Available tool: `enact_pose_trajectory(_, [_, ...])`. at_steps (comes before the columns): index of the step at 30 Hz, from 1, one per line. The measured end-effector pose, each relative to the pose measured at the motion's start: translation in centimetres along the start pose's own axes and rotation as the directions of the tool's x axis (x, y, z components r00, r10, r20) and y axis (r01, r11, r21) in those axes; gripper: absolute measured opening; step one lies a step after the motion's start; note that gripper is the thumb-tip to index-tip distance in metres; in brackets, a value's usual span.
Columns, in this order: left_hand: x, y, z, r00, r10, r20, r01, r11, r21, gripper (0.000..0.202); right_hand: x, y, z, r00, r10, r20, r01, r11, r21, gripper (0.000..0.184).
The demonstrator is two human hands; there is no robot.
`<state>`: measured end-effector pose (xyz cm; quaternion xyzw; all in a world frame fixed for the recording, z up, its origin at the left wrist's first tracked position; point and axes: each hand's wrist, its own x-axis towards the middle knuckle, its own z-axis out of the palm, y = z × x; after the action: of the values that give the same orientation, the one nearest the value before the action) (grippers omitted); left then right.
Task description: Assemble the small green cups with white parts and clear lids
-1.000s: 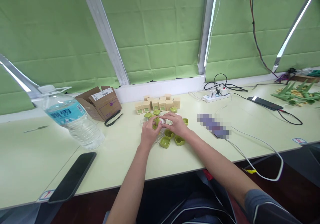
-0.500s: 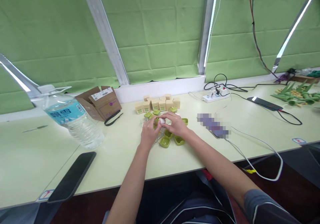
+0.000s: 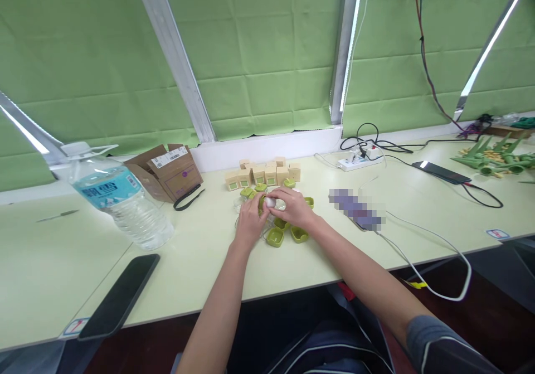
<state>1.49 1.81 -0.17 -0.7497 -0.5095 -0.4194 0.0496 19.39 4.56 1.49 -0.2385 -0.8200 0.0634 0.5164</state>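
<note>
Close together over the table, my left hand and my right hand both have their fingers closed. Between the fingertips is a small white rounded piece, pinched by my right hand. Against it, in my left hand's fingers, is a green piece, mostly covered. Below the hands lie open green square cases, hollow side up; another green case sits to their right. Behind the fingers are more green pieces and some clear plastic, partly hidden.
Several small tan boxes stand behind the hands. To the left are a big water bottle, a brown carton and a black phone. A blurred-out phone with a white cable and a power strip are on the right.
Almost nothing differs. The hands keep their place and grip on the white and green pieces; the whole view has shifted very slightly.
</note>
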Motion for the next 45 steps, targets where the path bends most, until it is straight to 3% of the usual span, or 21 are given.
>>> enact_pose_trajectory(14, [0.1,0.7,-0.7,0.999,-0.048,0.001,0.048,0.994,-0.096,0.035,-0.3,0.5,0.1,0.998,0.051,-0.038,-0.05,0.998,0.047,0.026])
enact_pose_trajectory(22, [0.0,1.5,-1.4,0.999,-0.013,0.03,0.018,0.985,-0.17,0.041,-0.5,0.7,0.1,0.977,0.2,-0.07,-0.181,0.96,0.215,0.03])
enact_pose_trajectory(27, [-0.2,2.0,-1.6,0.999,0.024,0.041,-0.017,0.987,-0.161,0.055,-0.4,0.7,0.0,0.961,0.263,-0.089,-0.232,0.936,0.266,0.03])
enact_pose_trajectory(36, [0.1,0.8,-0.7,0.993,0.101,-0.057,-0.106,0.99,-0.094,0.047,-0.6,0.3,0.1,0.936,0.348,-0.055,-0.318,0.901,0.294,0.033])
enact_pose_trajectory(45, [0.1,0.4,-0.5,0.99,0.115,-0.084,-0.119,0.991,-0.053,0.046,-0.5,0.4,0.0,0.948,0.318,0.032,-0.313,0.906,0.284,0.033])
